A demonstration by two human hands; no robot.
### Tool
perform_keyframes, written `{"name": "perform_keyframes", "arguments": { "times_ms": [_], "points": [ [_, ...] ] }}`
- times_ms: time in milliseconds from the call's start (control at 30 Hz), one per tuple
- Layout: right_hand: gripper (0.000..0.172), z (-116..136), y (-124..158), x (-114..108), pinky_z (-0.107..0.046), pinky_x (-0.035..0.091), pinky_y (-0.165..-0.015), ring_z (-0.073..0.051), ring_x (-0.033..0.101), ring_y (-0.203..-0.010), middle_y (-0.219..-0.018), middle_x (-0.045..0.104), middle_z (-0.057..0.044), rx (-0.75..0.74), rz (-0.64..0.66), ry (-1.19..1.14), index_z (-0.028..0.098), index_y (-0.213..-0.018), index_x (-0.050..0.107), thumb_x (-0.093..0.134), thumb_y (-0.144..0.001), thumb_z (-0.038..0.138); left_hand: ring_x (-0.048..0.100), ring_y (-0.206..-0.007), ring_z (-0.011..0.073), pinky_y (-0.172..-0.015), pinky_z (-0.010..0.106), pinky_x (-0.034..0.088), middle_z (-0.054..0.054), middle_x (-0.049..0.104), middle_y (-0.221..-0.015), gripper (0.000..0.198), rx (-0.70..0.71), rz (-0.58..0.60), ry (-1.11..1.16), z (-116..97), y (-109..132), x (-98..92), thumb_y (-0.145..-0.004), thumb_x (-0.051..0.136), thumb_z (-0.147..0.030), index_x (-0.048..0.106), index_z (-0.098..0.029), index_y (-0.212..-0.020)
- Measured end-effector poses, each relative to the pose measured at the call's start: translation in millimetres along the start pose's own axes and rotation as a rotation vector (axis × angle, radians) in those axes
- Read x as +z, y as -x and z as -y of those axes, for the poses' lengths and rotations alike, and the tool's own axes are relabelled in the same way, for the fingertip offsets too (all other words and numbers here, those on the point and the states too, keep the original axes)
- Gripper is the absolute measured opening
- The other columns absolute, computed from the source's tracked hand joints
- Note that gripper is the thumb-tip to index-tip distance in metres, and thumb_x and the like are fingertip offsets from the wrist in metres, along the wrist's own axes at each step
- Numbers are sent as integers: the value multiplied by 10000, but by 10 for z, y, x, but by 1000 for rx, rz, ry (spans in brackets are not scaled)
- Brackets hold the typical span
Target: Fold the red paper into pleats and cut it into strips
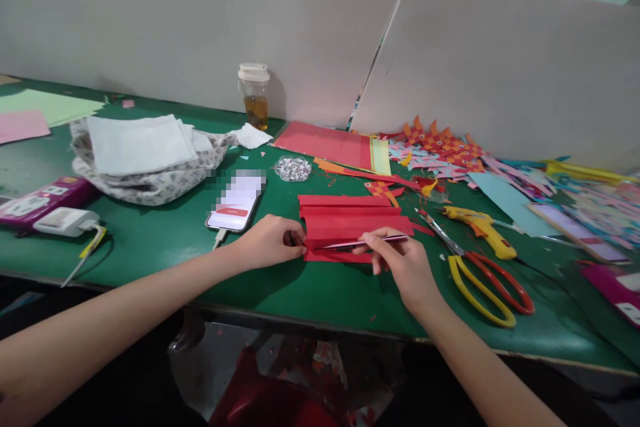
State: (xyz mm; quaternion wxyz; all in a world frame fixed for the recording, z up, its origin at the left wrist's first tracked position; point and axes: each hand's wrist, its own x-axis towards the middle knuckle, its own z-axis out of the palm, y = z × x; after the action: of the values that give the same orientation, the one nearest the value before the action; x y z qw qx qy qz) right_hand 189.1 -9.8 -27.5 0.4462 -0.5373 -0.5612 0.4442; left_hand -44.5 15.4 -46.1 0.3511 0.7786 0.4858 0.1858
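Observation:
A folded sheet of red paper (350, 223), with raised creases running across it, lies on the green table in front of me. My left hand (275, 240) is closed at its left edge, thumb and fingertips pinching the paper near the lower left corner. In my right hand (395, 257) is a slim pink-and-black pencil (345, 244), held in a writing grip. Its tip points left and rests on or just above the lower band of the paper; contact is too fine to tell. Right of that hand lie scissors (475, 270) with one red and one yellow handle, blades apart.
A yellow glue gun (480, 230) and cut paper strips (590, 207) lie at the right. Behind are red sheets (330, 145) and a lidded drink cup (255, 97). A charging phone (233, 203), cloth bundle (145, 153) and power strip (47, 203) occupy the left.

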Motion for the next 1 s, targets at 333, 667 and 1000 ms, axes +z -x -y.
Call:
{"name": "perform_keyframes", "arguments": {
  "times_ms": [333,667,1000],
  "points": [
    [235,8,6,22,-232,378,-410,-78,445,-374,-658,689,-59,-17,-3,34,163,-671,587,605,-736,387,565,-560,91,-505,174,393,-11,631,-646,89,85,7,-54,10,-8,-10,-715,572,-237,624,-164,-720],
    [229,-23,37,96,-242,391,-410,-83,437,-375,-661,691,-61,-46,7,3,157,-730,622,618,-744,385,548,-557,86,-512,168,383,0,632,-656,98,120,29,-55,33,-17,-31,-711,549,-211,627,-158,-738],
    [195,-24,-18,-85,-231,376,-429,-87,452,-397,-582,659,-34,-91,-60,105,159,-675,602,630,-742,340,556,-574,93,-523,173,392,5,627,-672,98,125,17,-88,24,-14,-28,-723,550,-219,626,-158,-732]
  ]
}}
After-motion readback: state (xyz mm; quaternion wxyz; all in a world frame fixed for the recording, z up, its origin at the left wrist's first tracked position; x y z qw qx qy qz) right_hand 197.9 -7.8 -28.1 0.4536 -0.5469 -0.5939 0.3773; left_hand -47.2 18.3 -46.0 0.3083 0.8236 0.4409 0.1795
